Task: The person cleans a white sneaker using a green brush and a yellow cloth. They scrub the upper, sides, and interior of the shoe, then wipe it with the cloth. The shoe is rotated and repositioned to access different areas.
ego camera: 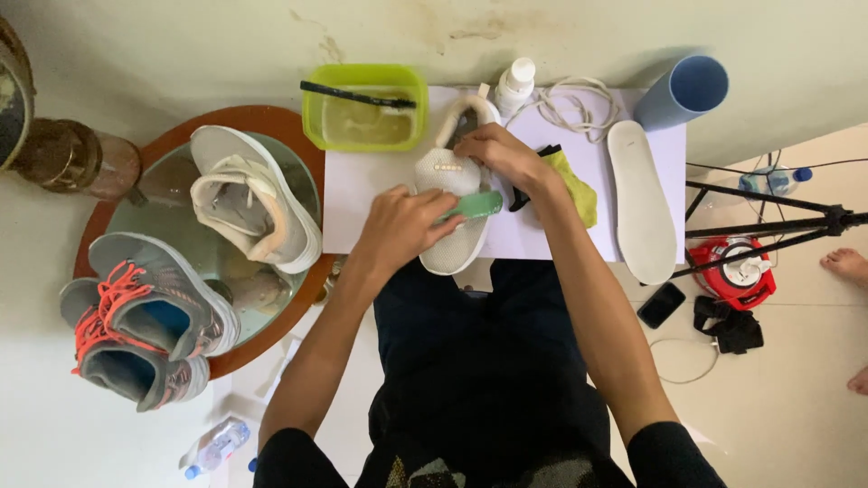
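A white sneaker lies sole-side toward me on a white board. My right hand presses on the shoe's upper part and holds it steady. My left hand grips a green-handled brush laid across the shoe's side. A white insole rests on the right part of the board. White laces lie coiled at the board's far edge.
A green tub of water with a black brush across it, a white bottle, a blue tube, a yellow cloth. Left, a round basin holds a white sneaker and grey-orange shoes. A tripod, a phone and a person's bare feet are at right.
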